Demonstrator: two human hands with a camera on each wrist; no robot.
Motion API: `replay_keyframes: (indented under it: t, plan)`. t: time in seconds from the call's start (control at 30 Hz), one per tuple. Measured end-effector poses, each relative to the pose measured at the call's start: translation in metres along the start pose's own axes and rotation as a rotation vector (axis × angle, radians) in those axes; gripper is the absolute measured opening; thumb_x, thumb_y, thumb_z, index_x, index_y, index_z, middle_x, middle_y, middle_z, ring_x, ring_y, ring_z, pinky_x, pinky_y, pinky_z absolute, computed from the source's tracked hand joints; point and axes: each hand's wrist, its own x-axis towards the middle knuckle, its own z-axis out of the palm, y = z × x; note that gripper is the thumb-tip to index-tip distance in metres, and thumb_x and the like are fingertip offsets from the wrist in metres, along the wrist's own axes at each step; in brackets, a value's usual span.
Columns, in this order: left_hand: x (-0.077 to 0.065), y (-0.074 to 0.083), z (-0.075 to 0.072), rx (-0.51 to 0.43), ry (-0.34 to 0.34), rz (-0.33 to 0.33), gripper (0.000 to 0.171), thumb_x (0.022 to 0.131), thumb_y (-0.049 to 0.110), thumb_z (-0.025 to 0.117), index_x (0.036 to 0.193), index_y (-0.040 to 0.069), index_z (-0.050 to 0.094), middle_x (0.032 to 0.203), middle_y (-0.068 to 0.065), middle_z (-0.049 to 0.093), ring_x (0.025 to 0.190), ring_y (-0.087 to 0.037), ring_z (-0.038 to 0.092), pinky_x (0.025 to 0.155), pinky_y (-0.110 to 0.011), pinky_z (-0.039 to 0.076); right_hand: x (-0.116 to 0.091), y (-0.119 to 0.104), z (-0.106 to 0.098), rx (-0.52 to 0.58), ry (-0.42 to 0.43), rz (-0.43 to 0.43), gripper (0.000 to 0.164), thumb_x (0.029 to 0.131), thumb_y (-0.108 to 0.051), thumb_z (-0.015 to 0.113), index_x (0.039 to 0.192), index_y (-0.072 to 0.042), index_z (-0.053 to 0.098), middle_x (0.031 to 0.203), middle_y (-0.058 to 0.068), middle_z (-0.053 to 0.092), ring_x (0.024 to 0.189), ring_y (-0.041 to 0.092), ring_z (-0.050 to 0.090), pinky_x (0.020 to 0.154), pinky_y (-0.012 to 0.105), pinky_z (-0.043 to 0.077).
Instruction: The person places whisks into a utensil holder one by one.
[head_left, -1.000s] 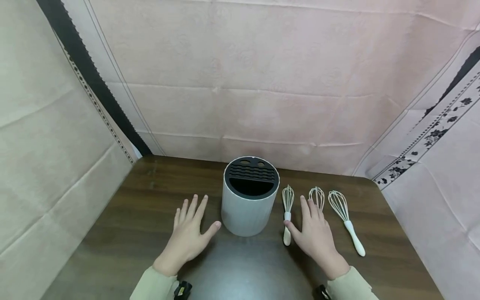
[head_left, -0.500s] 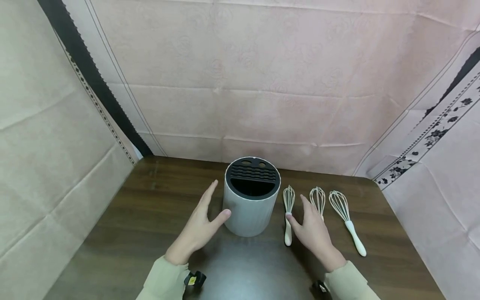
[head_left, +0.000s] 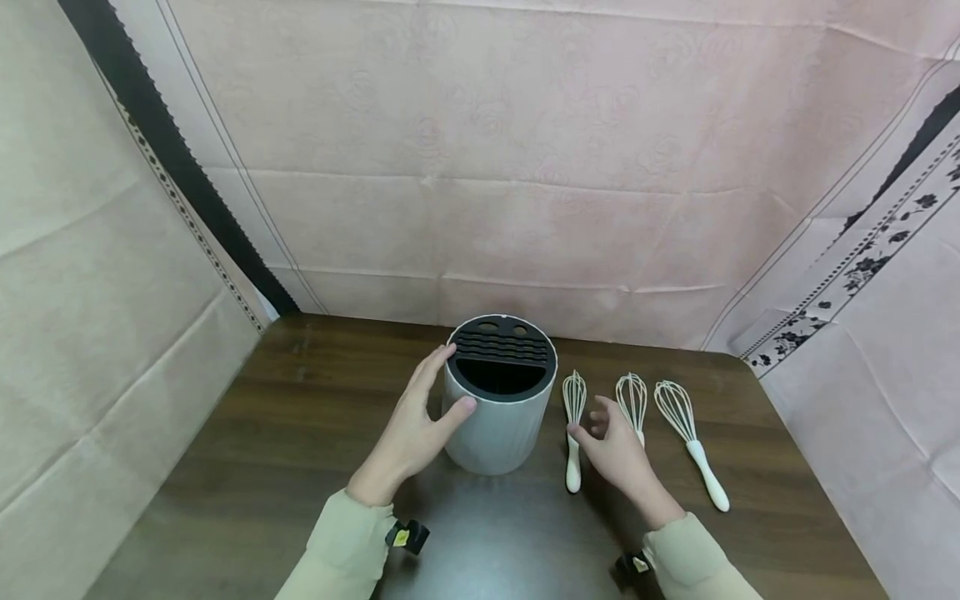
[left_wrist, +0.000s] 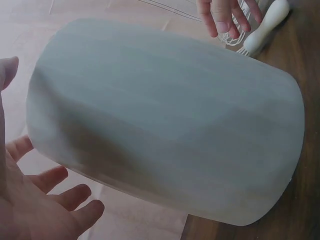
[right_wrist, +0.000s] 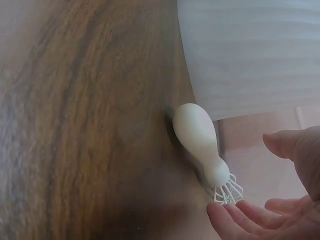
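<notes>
1. Closer to the pale container (head_left: pixel 491 437) than a second ago, our left hand (head_left: pixel 408 435) is now at its left side, while our right hand's (head_left: pixel 618 450) fingers have bent inward.
2. We spread the left fingers and thumb wide, gripping nothing; we cannot tell whether they touch.
3. Our right fingers curve loosely, thumb apart, holding nothing, near the left whisk (head_left: pixel 573 468).
4. We see the container upright on the table (head_left: pixel 300 467), left of that whisk, the middle whisk (head_left: pixel 632 396) and the right whisk (head_left: pixel 697 454).
</notes>
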Motion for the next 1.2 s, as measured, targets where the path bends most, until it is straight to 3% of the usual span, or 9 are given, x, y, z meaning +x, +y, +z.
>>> replay_keyframes:
  t: [0.23,0.5,0.63,1.2]
  plan:
    - [0.003,-0.008,0.002,0.005,0.009,0.01,0.062,0.095,0.045,0.057,0.15,0.035,0.031,0.156,0.009,0.024,0.141,-0.017,0.024,0.108,-0.062,0.025,0.004,0.002,0.003,0.088,-0.033,0.064,0.078,0.089,-0.042,0.068,0.145,-0.001,0.032,0.125,0.023,0.056,0.107,0.032,0.058,0.083,0.043,0.052]
    - [0.006,-0.01,0.005,-0.003,0.025,0.013,0.054,0.097,0.045,0.054,0.147,0.035,0.035,0.154,0.009,0.028,0.14,-0.016,0.026,0.11,-0.056,0.027,0.004,0.004,0.007,0.254,-0.08,0.167,0.074,0.09,-0.031,0.07,0.143,0.003,0.032,0.123,0.027,0.052,0.093,0.028,0.064,0.073,0.037,0.057]
    - [0.006,-0.01,0.006,-0.01,0.024,0.003,0.055,0.097,0.045,0.054,0.147,0.033,0.034,0.155,0.008,0.026,0.141,-0.017,0.025,0.108,-0.057,0.028,0.005,0.005,0.009,0.323,-0.099,0.194,0.073,0.09,-0.027,0.07,0.143,0.005,0.032,0.121,0.028,0.05,0.096,0.029,0.062,0.074,0.039,0.057]
    - [0.001,-0.004,0.013,0.031,0.06,-0.03,0.059,0.095,0.052,0.054,0.146,0.033,0.032,0.155,0.011,0.024,0.14,-0.017,0.027,0.104,-0.053,0.036,0.01,0.006,0.017,0.328,-0.113,0.273,0.046,0.09,-0.014,0.068,0.124,0.009,0.048,0.102,0.019,0.059,0.087,0.024,0.065,0.076,0.038,0.057]
